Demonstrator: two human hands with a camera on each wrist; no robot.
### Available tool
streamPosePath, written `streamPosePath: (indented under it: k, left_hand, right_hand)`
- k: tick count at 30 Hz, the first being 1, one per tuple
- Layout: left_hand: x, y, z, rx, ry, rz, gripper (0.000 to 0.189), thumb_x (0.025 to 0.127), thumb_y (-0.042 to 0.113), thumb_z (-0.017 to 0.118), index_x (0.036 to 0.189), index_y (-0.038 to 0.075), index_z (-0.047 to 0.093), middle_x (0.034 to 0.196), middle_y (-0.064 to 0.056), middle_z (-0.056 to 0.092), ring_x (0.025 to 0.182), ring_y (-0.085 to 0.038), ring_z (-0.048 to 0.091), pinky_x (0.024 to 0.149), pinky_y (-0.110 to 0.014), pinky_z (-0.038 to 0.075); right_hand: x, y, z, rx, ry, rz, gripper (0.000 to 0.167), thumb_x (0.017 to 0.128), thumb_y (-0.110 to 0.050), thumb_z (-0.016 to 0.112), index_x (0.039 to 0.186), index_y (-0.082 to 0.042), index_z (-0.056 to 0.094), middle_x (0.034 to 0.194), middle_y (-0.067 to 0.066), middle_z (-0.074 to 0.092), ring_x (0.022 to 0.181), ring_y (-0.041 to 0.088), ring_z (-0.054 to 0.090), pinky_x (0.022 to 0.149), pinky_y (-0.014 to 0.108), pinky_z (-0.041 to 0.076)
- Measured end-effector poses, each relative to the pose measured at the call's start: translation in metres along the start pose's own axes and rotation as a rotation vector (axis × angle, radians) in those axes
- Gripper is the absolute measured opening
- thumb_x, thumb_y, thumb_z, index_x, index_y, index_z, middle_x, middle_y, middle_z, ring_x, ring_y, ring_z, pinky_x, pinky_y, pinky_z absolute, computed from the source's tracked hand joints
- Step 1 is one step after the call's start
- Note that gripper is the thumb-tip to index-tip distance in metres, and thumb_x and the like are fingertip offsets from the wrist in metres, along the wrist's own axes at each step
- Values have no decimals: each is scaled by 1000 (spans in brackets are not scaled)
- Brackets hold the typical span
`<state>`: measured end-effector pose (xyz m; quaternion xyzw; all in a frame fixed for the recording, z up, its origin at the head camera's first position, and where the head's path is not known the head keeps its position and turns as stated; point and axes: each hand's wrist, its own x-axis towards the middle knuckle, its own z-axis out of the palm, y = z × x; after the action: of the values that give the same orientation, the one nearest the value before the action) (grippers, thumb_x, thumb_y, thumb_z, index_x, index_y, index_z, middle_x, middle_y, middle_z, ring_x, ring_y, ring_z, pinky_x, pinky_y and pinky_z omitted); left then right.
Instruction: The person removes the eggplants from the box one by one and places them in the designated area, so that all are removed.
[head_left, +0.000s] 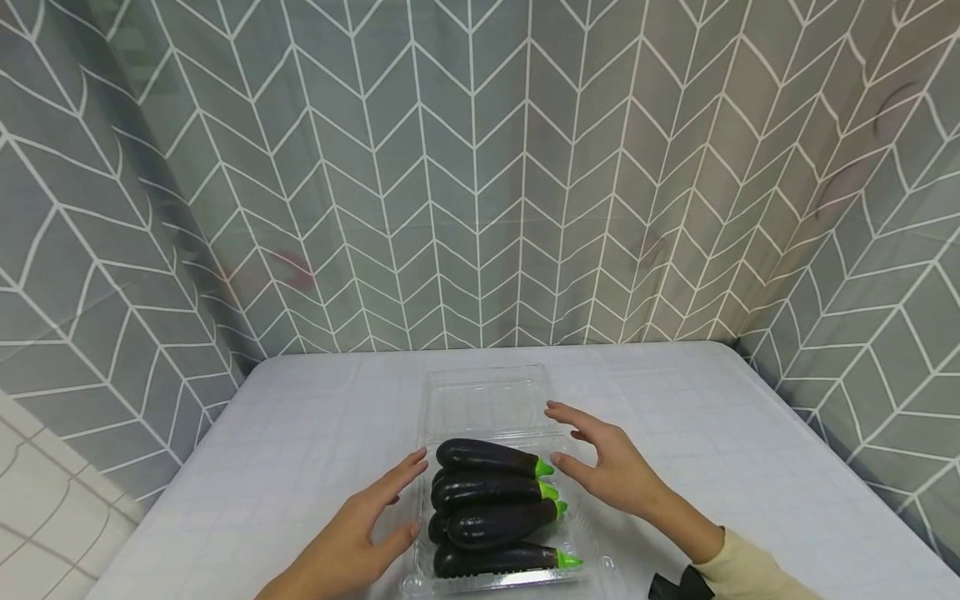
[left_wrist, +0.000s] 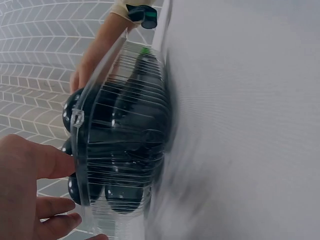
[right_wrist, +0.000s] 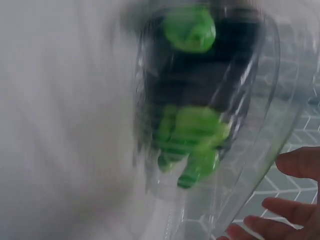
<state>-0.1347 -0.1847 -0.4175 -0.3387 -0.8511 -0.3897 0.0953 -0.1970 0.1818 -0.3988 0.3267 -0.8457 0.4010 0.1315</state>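
Note:
Several dark purple eggplants (head_left: 495, 524) with bright green stem ends lie piled in a clear plastic clamshell container (head_left: 480, 582). Its lid (head_left: 486, 402) is folded back, away from me, on the table. At the container's left side is my left hand (head_left: 367, 533), fingers spread and relaxed, close to the rim; whether it touches cannot be told. Across from it, my right hand (head_left: 618, 471) hovers by the green stems with its fingers extended and nothing in its grasp. Through the ribbed wall in the left wrist view, the eggplants (left_wrist: 135, 110) show stacked in layers.
A white cloth covers the table (head_left: 315, 433). Behind and on both sides hangs a grey curtain (head_left: 480, 183) with white chevron lines. A black strap (head_left: 681, 586) is near the right sleeve (head_left: 750, 567). White tiles (head_left: 52, 500) show at the lower left.

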Motion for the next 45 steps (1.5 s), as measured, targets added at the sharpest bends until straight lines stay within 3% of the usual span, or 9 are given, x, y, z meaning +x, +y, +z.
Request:
streamPosePath:
  k: [7, 16, 22, 28, 36, 41, 45]
  left_hand:
    - [-2, -5, 3, -3, -29, -5, 59, 104, 19, 66, 157, 8, 45, 163, -12, 40, 143, -32, 45, 99, -41, 54]
    - [-1, -6, 4, 0, -48, -33, 57, 106, 24, 64, 157, 6, 46, 163, -13, 39, 144, -33, 43, 99, -44, 54]
    - [-1, -6, 3, 18, -53, -29, 58, 106, 24, 64, 158, 5, 45, 164, -12, 38, 145, -34, 42, 101, -47, 53]
    - [-2, -6, 4, 51, -49, -54, 59, 106, 26, 64, 158, 5, 44, 166, -4, 36, 147, -30, 39, 110, -50, 43]
    - [-3, -8, 7, 66, -40, -58, 60, 105, 24, 64, 157, 1, 44, 166, -2, 34, 149, -28, 36, 113, -45, 39]
    - [-4, -8, 6, 68, -40, -46, 60, 105, 24, 65, 157, 1, 44, 166, -2, 34, 148, -28, 36, 113, -44, 39]
    - [-2, -6, 5, 69, -48, -33, 60, 106, 24, 63, 158, 2, 43, 166, -6, 35, 148, -29, 38, 112, -46, 41]
  right_hand:
    - [-5, -12, 7, -4, -52, -139, 57, 90, -7, 80, 143, -16, 62, 153, 2, 54, 138, 28, 52, 103, 50, 51]
    - [-9, -21, 17, 41, -142, -174, 46, 92, -12, 78, 137, -16, 68, 151, 4, 56, 137, 26, 53, 104, 50, 50]
    - [-12, -25, 24, 57, -170, -288, 41, 93, -14, 78, 133, -16, 70, 145, 9, 60, 131, 28, 58, 99, 46, 54]
    - [-11, -26, 28, 118, -167, -390, 39, 89, -7, 80, 127, -14, 73, 133, 6, 66, 121, 25, 63, 95, 39, 56]
    - [-13, -26, 31, 142, -198, -415, 41, 86, -1, 82, 124, -14, 73, 123, 1, 68, 112, 17, 65, 92, 33, 56]
    - [-14, -27, 31, 97, -218, -400, 43, 86, -2, 82, 126, -15, 72, 125, 0, 68, 113, 16, 65, 92, 33, 56]
    - [-15, -27, 30, -5, -238, -418, 48, 86, -6, 84, 131, -15, 68, 127, -2, 66, 114, 14, 65, 92, 32, 56]
